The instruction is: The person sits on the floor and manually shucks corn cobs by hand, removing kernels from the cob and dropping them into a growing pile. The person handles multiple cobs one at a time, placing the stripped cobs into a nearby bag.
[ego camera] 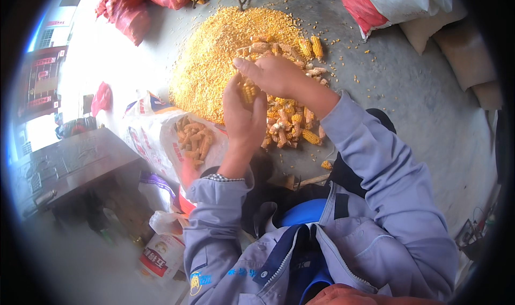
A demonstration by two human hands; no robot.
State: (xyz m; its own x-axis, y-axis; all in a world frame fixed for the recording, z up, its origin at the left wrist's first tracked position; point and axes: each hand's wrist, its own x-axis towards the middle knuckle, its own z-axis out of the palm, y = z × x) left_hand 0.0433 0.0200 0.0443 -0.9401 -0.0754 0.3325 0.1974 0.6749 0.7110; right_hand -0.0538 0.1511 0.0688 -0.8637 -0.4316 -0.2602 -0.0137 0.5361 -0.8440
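In the head view my left hand (243,115) holds a yellow corn cob (248,92) that still bears kernels, its fingers curled around it. My right hand (277,73) is closed just above, touching the cob's upper end with the thumb pointing left; whether something else is in its fingers is hidden. Under both hands spreads a heap of loose corn kernels (209,59). On its near right side lies a pile of corn cobs (287,123), some stripped and some with kernels left. An open white woven sack (153,132) beside my left wrist contains bare cobs (195,140).
Red mesh sacks (128,15) stand at the far left. A red and white sack (386,7) and tan sacks (462,47) line the right side. A dark carved wooden piece of furniture (76,164) is at left, with a white printed container (163,252) nearer me. Kernels scatter over the concrete floor (434,128).
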